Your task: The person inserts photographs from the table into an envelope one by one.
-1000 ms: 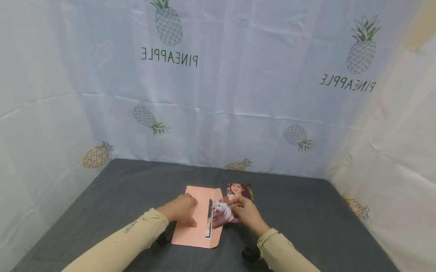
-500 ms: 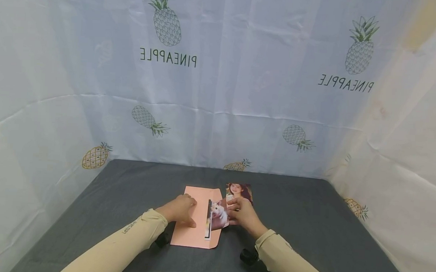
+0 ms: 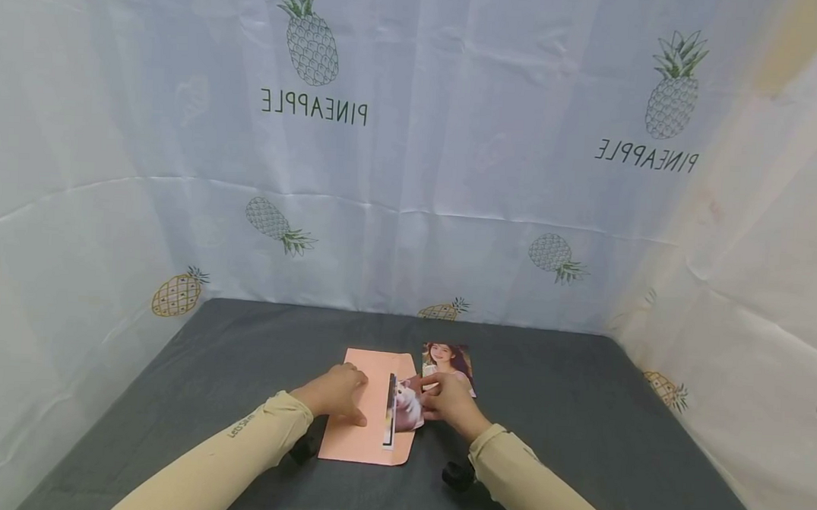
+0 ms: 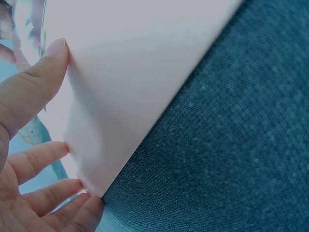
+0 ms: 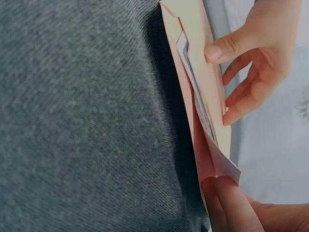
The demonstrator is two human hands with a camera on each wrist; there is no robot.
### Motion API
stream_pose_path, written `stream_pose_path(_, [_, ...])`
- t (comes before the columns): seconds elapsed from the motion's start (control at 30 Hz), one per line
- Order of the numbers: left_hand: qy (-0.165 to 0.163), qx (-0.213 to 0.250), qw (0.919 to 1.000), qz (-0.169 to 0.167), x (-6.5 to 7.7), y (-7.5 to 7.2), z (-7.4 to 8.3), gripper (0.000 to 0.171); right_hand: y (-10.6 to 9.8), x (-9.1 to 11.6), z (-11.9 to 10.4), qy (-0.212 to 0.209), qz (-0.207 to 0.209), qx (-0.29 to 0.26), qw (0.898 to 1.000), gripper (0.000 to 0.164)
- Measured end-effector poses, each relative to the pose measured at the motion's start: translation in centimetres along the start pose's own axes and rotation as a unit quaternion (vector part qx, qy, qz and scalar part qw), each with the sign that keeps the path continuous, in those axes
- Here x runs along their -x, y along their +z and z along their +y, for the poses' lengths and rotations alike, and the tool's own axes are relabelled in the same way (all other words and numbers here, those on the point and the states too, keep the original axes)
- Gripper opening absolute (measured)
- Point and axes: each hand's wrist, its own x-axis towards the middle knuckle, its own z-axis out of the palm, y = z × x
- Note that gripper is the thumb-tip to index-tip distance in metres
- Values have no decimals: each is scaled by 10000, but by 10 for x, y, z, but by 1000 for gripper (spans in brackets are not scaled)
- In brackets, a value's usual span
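A pink envelope (image 3: 355,444) lies on the dark cloth, its opening and flap on the right. My left hand (image 3: 337,390) rests on its left part, fingers spread; in the left wrist view the thumb and fingertips touch the paper. Other photos (image 3: 390,425) show as a narrow strip at the opening. My right hand (image 3: 453,403) pinches a photo of a white furry animal (image 3: 409,407) by its right edge. This photo's left part is inside the opening, and it bends in the right wrist view. Just beyond the right hand lies a portrait photo (image 3: 445,354).
A dark grey cloth (image 3: 545,413) covers the table. Behind and at both sides hangs a pale curtain (image 3: 413,149) with pineapple prints. A small black object (image 3: 458,476) sits under the right wrist, and another (image 3: 302,450) under the left.
My right hand has moved left with the animal photo, so less of the photo shows outside the envelope. More of the portrait photo is uncovered. The left hand keeps its place.
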Motion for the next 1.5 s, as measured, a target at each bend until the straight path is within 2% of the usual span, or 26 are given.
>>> stream_pose_path(0.3, [58, -31, 10000, 13, 0, 1, -1, 69, 7, -4, 0, -33, -65, 127, 9999, 34])
stream_pose_path(0.57, [137, -52, 9999, 7, -1, 1, -2, 69, 15, -7, -1, 192, -198, 127, 9995, 34])
stream_pose_path(1.07, [24, -92, 9999, -45, -4, 2, -4, 70, 24, -10, -3, 380, -327, 79, 9987, 32])
stream_pose_path(1.5, [-84, -97, 9999, -89, -3, 2, -2, 71, 26, -13, -5, 489, -316, 333, 9977, 27])
